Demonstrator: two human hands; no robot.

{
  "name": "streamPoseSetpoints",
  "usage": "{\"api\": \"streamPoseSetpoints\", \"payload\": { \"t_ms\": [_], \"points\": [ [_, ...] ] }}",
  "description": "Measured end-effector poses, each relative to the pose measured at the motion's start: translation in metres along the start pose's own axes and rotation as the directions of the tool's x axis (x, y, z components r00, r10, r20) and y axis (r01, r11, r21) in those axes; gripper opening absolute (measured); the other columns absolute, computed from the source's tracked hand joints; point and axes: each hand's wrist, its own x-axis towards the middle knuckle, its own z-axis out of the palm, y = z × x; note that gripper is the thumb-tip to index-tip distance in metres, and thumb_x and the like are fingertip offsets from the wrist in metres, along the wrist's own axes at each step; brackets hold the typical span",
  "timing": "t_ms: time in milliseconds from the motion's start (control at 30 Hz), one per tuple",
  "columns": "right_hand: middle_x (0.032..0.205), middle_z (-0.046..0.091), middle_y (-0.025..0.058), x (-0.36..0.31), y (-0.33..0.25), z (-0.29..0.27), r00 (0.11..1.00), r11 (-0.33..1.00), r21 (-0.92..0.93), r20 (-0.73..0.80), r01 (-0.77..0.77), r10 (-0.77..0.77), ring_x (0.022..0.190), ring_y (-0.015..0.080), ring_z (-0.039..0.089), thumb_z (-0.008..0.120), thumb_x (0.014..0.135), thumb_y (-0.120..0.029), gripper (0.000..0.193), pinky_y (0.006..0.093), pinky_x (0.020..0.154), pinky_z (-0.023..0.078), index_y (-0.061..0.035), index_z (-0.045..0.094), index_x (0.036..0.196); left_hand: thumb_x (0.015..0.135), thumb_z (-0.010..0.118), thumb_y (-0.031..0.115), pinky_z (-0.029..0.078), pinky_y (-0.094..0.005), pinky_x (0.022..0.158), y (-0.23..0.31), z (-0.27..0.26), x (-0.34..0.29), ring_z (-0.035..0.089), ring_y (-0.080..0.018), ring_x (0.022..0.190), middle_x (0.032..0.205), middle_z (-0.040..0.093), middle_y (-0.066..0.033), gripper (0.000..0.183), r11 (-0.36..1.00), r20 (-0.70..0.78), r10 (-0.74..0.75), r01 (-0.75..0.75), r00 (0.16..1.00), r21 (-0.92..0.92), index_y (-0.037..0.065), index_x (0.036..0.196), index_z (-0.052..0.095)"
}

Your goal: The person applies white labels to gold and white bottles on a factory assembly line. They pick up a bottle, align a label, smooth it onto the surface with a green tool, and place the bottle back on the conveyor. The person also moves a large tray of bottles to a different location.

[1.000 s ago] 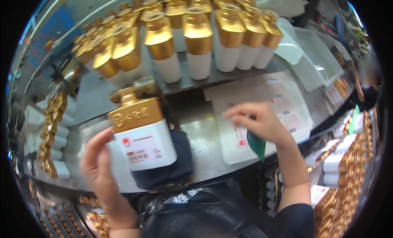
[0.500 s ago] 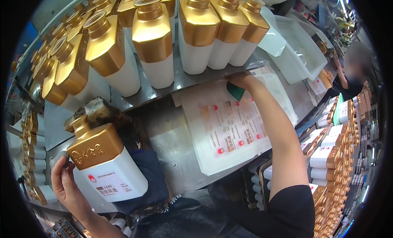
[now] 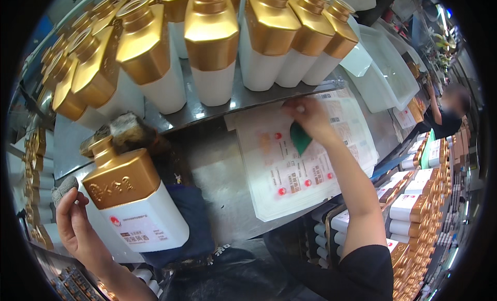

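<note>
The step in hand seems to call for a light right-hand touch at the far part of the stacked translucent white printed sheets point(image 3: 266, 200), so the thin layers do not crease and the flat, pointed green piece point(image 3: 300, 139) does not drag over the print. The right hand point(image 3: 309, 117) has its fingers curled with that piece in their grip; whether the fingertips pinch a sheet, I cannot tell.

The left hand point(image 3: 77, 218) pinches a rough grey pad point(image 3: 65, 189); it is best held clear of the label. The flat-sided bottle with gold shoulders and a white body point(image 3: 145, 208) lies label up on a dark blue cloth point(image 3: 194, 218), neck toward the far left, just right of the left fingers and well left of the right hand.
</note>
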Motion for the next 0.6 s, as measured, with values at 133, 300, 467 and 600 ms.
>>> {"api": "streamPoseSetpoints", "payload": {
  "t_ms": [133,300,467,600],
  "points": [
    [0.083,0.065,0.0049,-0.067,-0.096,0.017,0.928,0.717,0.687,0.332,-0.114,-0.171,0.072,0.0066,0.058,0.059,0.091,-0.015,0.015,0.0191,0.061,0.045,-0.0019,0.064,0.086,0.087,0.049,0.005,0.043,-0.0281,0.087,0.048,0.036,-0.017,0.058,-0.0169,0.092,0.1,0.063,-0.0108,0.024,0.997,0.055,0.041,-0.044,0.998,0.056,-0.005,0.103,0.063],
    [0.083,0.066,0.0078,-0.112,-0.177,0.019,0.834,0.543,0.765,0.516,-0.346,-0.197,0.066,0.007,0.057,0.063,0.09,-0.024,0.025,0.0181,0.052,0.041,-0.0003,0.066,0.083,0.084,0.062,0.011,0.04,-0.0354,0.093,0.077,0.067,-0.02,0.056,-0.0285,0.101,0.102,0.067,-0.0121,0.023,0.955,0.477,0.122,-0.234,0.87,0.181,0.003,0.105,0.068],
    [0.093,0.065,-0.0005,-0.13,-0.198,0.033,0.755,0.502,0.811,0.524,-0.3,-0.394,0.086,0.0047,0.058,0.064,0.09,-0.016,0.016,0.0173,0.064,0.043,-0.0046,0.066,0.1,0.078,0.071,0.011,0.04,-0.0358,0.088,0.083,0.061,-0.029,0.054,-0.0273,0.097,0.096,0.064,-0.0102,0.015,0.991,0.445,0.051,-0.102,0.894,0.091,0.004,0.091,0.068],
    [0.086,0.059,-0.0037,-0.143,-0.213,0.041,0.788,0.655,0.736,0.502,-0.172,-0.357,0.085,0.0054,0.055,0.072,0.082,-0.011,0.015,0.0229,0.067,0.046,-0.0052,0.061,0.09,0.073,0.072,0.007,0.04,-0.0347,0.087,0.07,0.054,-0.038,0.053,-0.0261,0.094,0.088,0.061,-0.0088,0.01,0.993,0.427,0.071,-0.103,0.902,0.053,0.006,0.078,0.063]
  ]
}}
